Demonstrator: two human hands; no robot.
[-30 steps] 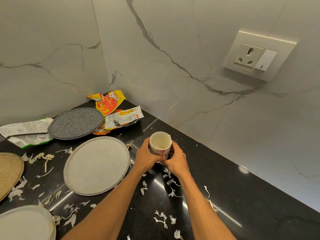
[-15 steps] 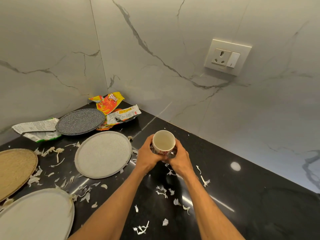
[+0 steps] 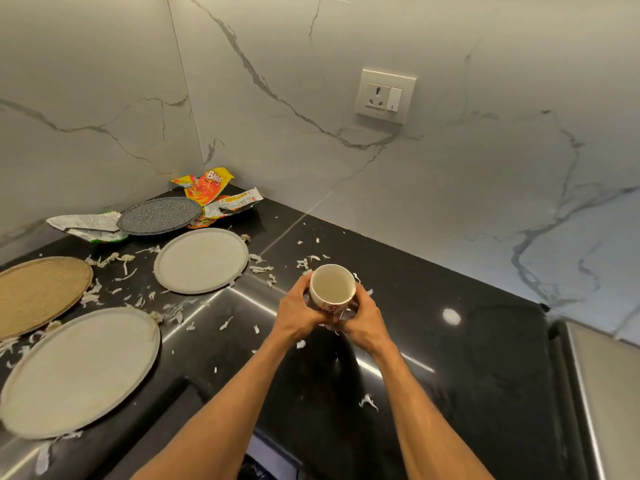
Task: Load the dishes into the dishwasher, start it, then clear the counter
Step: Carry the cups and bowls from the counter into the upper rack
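I see the cup (image 3: 331,289) has come away from the wall corner over the last second. Both hands have drawn it back toward the body, and white scraps (image 3: 304,263) now show beyond the fingers (image 3: 362,299). I judge the cup is lifted just clear of the dark surface (image 3: 450,358) and is heading for the dishwasher, which is not in view. Loading looks barely begun, since the pale plates (image 3: 201,259) wait well to the left of the fingers.

The left hand (image 3: 299,315) and right hand (image 3: 363,322) wrap the cup from either side, fingers curled round its wall. The cup is small, white and upright, with a red pattern low on its side, and its cream inside looks empty. Something thin shows under it between the fingers; I cannot tell what it is
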